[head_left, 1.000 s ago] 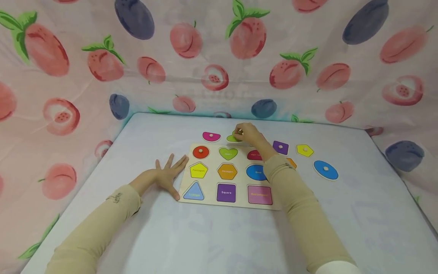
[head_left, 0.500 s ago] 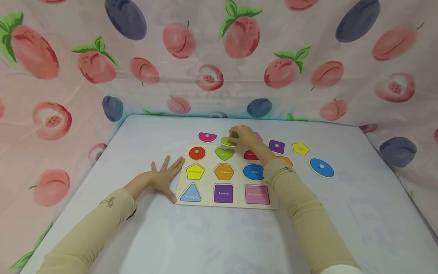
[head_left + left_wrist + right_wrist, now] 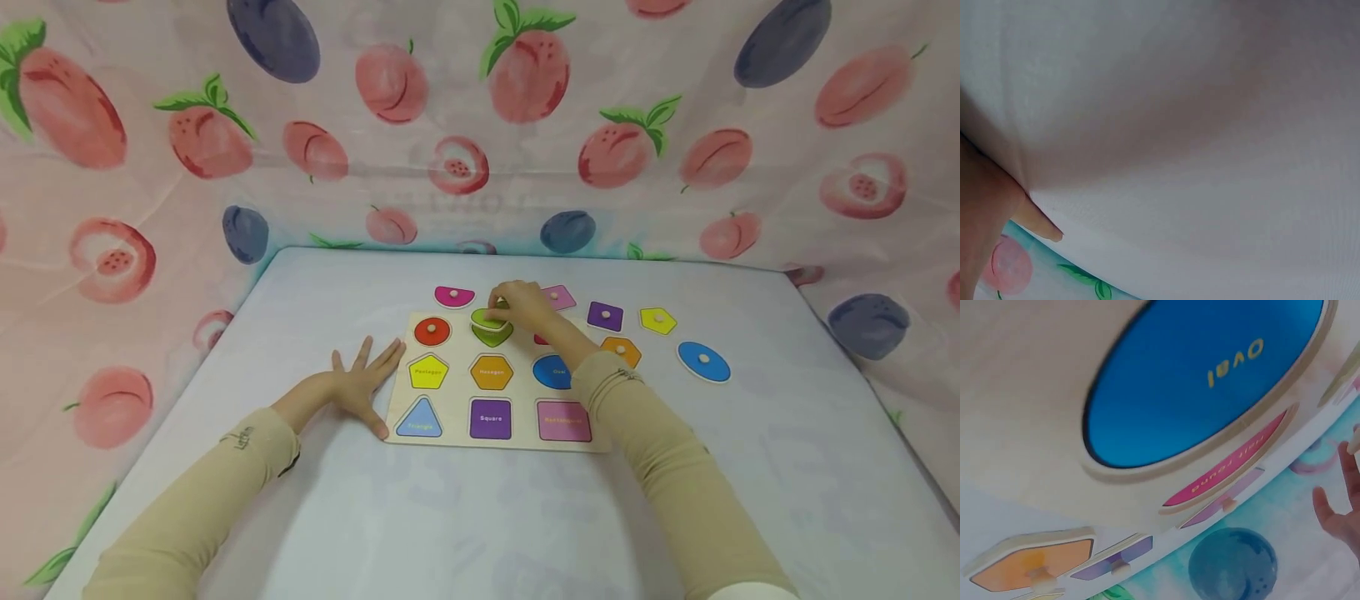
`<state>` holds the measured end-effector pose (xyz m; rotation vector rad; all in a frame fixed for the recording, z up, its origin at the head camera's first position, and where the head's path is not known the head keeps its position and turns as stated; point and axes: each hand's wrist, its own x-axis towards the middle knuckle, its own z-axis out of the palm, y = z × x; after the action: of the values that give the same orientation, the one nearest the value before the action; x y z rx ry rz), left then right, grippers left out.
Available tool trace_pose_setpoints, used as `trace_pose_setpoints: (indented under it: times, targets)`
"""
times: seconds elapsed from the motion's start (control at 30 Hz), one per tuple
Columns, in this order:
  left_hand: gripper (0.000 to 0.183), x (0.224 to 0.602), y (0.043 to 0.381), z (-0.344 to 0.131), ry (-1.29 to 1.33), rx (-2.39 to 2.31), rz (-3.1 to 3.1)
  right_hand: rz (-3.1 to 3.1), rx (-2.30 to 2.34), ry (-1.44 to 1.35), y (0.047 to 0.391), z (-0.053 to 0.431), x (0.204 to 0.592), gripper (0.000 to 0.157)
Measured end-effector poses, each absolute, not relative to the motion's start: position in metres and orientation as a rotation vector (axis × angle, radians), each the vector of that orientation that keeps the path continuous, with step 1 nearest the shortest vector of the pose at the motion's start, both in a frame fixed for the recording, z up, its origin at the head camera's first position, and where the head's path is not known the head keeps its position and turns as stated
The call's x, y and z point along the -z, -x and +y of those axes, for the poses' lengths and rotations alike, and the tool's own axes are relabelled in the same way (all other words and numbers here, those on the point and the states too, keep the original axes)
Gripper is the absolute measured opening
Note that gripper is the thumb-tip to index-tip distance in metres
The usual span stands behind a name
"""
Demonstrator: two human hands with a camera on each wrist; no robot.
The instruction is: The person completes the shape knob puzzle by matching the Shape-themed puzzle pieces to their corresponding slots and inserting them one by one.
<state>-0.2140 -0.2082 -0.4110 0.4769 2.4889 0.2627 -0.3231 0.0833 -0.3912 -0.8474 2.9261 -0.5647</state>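
Note:
My right hand (image 3: 521, 307) pinches a green heart puzzle piece (image 3: 483, 322), tilted close over the green heart recess (image 3: 492, 337) of a wooden shape puzzle board (image 3: 460, 417). Its knob is hidden by the fingers. Fingers spread, my left hand (image 3: 360, 387) rests at the board's left edge, its thumb by the near left corner. A red round piece with a knob (image 3: 432, 332) sits in the board's far left recess. In the right wrist view, the blue oval recess (image 3: 1204, 387) and the half-round recess (image 3: 1229, 462) show large.
Loose knobbed pieces lie beyond and right of the board: a magenta half round (image 3: 454, 297), a pink rectangle (image 3: 558, 297), a purple square (image 3: 605, 316), a yellow pentagon (image 3: 657, 321), an orange hexagon (image 3: 621, 353) and a blue oval (image 3: 703, 362). Fruit-print cloth (image 3: 337, 208) hangs behind the table.
My right hand has brought the green heart piece from the table beyond the board toward me, over the heart recess. My left hand stays at the board's edge. The head view has shifted slightly.

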Motion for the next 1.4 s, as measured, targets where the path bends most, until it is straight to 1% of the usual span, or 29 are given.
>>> trace_pose_setpoints:
  times: [0.23,0.8,1.1,1.4]
  targets:
    - [0.139,0.411,0.214,-0.208,-0.466,-0.264,2.494,2.925,0.590,0.733,0.317,0.081,0.400,0.022]
    - [0.139,0.417,0.215,-0.207,-0.456,-0.264,2.495,2.906,0.509,0.634,0.313,0.074,0.407,0.022]
    - [0.138,0.413,0.216,-0.206,-0.461,-0.278,2.499,2.901,0.504,0.633,0.315,0.072,0.404,0.023]
    - [0.141,0.412,0.215,-0.208,-0.482,-0.296,2.494,2.863,0.474,0.585,0.314,0.065,0.406,0.021]
